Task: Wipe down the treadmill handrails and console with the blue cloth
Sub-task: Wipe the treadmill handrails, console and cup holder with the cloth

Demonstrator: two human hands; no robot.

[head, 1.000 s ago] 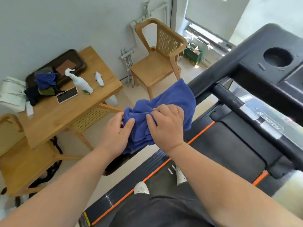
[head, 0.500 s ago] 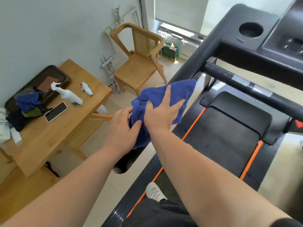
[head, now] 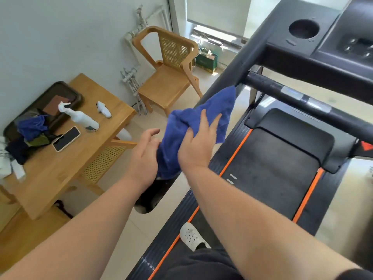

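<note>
The blue cloth (head: 201, 122) lies draped over the left handrail (head: 220, 85) of the treadmill, its far corner reaching up to where the crossbar (head: 298, 98) meets the rail. The right hand (head: 198, 142) presses flat on top of it, fingers spread and thumb hooked into a fold. The left hand (head: 144, 152) is open and loose, touching only the cloth's near edge, gripping nothing.

The likeliest trouble, as I judge it, is the cloth slipping. It is bunched thickly at the near end and hangs off the outer side of the rail, so a long push under a flat palm could roll it off toward the floor. A wadded cloth would also skip the rail's underside, leaving part unwiped. The console (head: 327, 37) with its cup hole is not yet being touched, and reaching for it from here would mean leaning forward over the belt (head: 272, 168) with one foot near the orange edge strip.

Compared with half a second ago, the left hand has let go of the bundle and opened, while the right hand has slid slightly forward. The cloth is stretched further up the rail than it was, now reaching the crossbar joint.
</note>
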